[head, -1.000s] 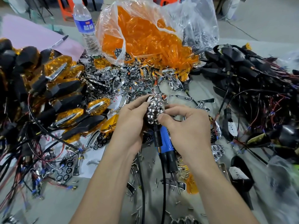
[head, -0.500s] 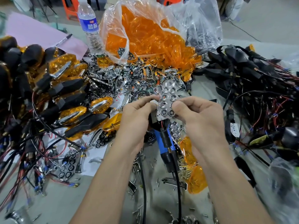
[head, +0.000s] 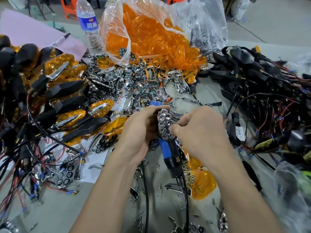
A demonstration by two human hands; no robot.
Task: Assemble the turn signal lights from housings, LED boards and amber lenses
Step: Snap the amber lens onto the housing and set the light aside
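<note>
Held above the middle of the grey table (head: 50,216), between both hands: a silvery chrome reflector plate (head: 165,125) stamped with honeycomb cups, long axis running away from the camera. Left hand (head: 139,130) curled round the plate's left edge, gripping it from the side; possibly a black housing behind the plate, but fingers hide it. Right hand (head: 200,132) also curled, thumb tip pressing on the plate's near right corner, remaining fingers folded under, so pinching the same piece. Directly below the hands, lying on the table: a blue-and-black handled tool (head: 165,148) with a black cord, tip towards the camera. Just right of its tip, a loose amber plastic lens (head: 203,185). Behind the hands, a heap of small chrome parts (head: 134,81), and beyond that a clear plastic bag of amber lenses (head: 151,36), mouth open and spilling onto the heap. Left of the bag, an upright clear water bottle with a blue label (head: 88,22), beside a pink sheet (head: 33,31) carrying a black marker pen (head: 61,39). Far left, a pile of finished black-and-amber turn signals (head: 67,91). Far right, a tangle of black housings with red and black wires (head: 252,73).
</note>
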